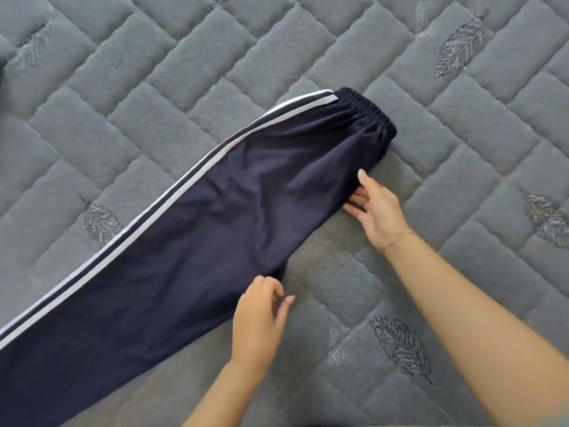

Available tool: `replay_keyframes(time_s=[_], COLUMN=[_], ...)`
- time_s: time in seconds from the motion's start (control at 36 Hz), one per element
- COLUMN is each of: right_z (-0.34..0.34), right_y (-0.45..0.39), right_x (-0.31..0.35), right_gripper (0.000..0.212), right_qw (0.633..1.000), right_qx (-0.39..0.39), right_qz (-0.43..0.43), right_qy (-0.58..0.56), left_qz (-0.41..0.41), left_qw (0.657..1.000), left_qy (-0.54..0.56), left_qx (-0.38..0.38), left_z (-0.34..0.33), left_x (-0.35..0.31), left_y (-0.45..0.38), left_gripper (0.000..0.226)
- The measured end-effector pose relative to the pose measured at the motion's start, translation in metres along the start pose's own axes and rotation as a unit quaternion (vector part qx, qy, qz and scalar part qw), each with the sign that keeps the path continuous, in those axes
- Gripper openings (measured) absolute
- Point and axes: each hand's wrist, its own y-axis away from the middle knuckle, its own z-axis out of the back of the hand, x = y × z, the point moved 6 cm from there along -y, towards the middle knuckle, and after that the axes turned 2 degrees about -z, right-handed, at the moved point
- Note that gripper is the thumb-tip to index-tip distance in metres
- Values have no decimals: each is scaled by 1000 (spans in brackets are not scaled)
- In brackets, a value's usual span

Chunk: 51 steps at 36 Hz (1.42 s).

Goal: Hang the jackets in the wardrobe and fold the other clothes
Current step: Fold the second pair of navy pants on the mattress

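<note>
Navy fabric first, nearest us: the track pants (172, 251) lie flat on the bed, already folded lengthwise w/ one leg over the other, running diagonally from bottom left up to the elastic waistband (366, 110) at upper right. White side stripes (160, 208) sit along the far edge, so the crotch side faces us, which is prob. why both hands work that edge.

Our left hand (258, 322) sits at the crotch point, fingers (271, 288) loosely curled and touching the fabric tip; whether they actually pinch it we can't tell. It looks placed there to tuck that sticking-out corner in so the edge runs straight.

Farther out, our right hand (377, 208) rests just beside the seat edge below the waistband, fingers (357, 204) fairly straight and partly slipped under or against the cloth, thumb on top; it seems to be smoothing or pinning, not a firm grip. A thin bracelet (397, 237) rings that wrist.

Beyond, the grey quilted mattress (215, 57) w/ embroidered leaf motifs stretches away. No jackets or wardrobe in view; our guess is the crosswise folds are still to do.
</note>
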Motion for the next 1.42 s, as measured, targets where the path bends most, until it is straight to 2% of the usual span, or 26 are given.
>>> replay_keyframes(time_s=[0.06, 0.11, 0.17, 0.25, 0.28, 0.31, 0.33, 0.44, 0.53, 0.58, 0.64, 0.69, 0.75, 0.81, 0.83, 0.92, 0.94, 0.97, 1.08, 1.17, 1.22, 1.25, 1.33, 1.39, 1.42], right_z=[-10, -21, -28, -33, -36, -37, -39, -38, -35, -33, -30, -26, -20, -18, -18, -21, -24, -26, -25, -26, -26, -26, -25, -26, -26], right_y=[3, 5, 4, 0, -3, -5, -7, -17, -23, -26, -27, -30, -33, -35, -35, -34, -32, -31, -31, -31, -31, -31, -33, -34, -33], right_x=[-15, -16, -13, -5, -3, -1, 1, 0, -2, -3, -4, -2, 3, 7, 9, 16, 19, 22, 26, 24, 23, 22, 21, 20, 20], right_gripper=[32, 40, 48, 50, 50, 51, 51, 53, 47, 44, 40, 37, 36, 36, 36, 43, 47, 51, 53, 54, 55, 55, 55, 54, 54], right_qw=[999, 996, 995, 993, 992, 991, 991, 992, 993, 993, 993, 994, 994, 994, 994, 993, 992, 990, 990, 991, 992, 992, 991, 991, 991], right_qx=[49, 77, 91, 94, 94, 93, 91, 67, 51, 44, 41, 22, -4, -12, -8, 39, 65, 86, 99, 88, 82, 80, 79, 83, 83], right_qz=[-9, -3, -7, -11, -10, -9, -10, -22, -31, -38, -45, -39, -27, -21, -20, -14, -11, -8, -10, -17, -20, -22, -24, -26, -26], right_qy=[-12, -34, -49, -75, -86, -94, -100, -103, -106, -107, -101, -98, -103, -109, -110, -111, -111, -110, -105, -101, -98, -99, -108, -105, -101], left_qz=[182, 312, 383, 414, 412, 408, 403, 392, 393, 395, 406, 429, 450, 453, 449, 427, 412, 399, 391, 393, 382, 368, 340, 376, 418], left_qw=[977, 916, 810, 624, 577, 552, 546, 587, 615, 649, 676, 677, 652, 605, 565, 397, 360, 337, 310, 294, 304, 326, 428, 496, 515], left_qy=[113, 251, 434, 646, 689, 713, 722, 705, 675, 634, 599, 587, 603, 651, 688, 810, 835, 849, 861, 863, 863, 862, 830, 770, 731], left_qx=[-2, -35, -94, -150, -153, -146, -131, -69, -108, -141, -139, -114, -92, -75, -70, -67, -69, -74, -103, -119, -126, -123, -113, -137, -156], left_z=[-13, -22, -31, -41, -44, -47, -49, -59, -61, -61, -66, -75, -83, -88, -90, -90, -88, -84, -78, -79, -74, -69, -57, -58, -64], left_x=[31, 47, 49, 39, 35, 31, 27, 4, 1, 4, 4, 2, 3, 2, 0, -8, -10, -12, -7, -9, -9, -9, -3, 2, 5], left_y=[28, 41, 41, 26, 20, 15, 11, 4, 7, 17, 35, 53, 63, 62, 60, 48, 42, 37, 22, 23, 22, 19, 12, 18, 25], left_gripper=[21, 19, 21, 16, 14, 13, 16, 25, 23, 28, 25, 22, 23, 25, 27, 28, 28, 29, 26, 10, 4, 2, 17, 25, 30])
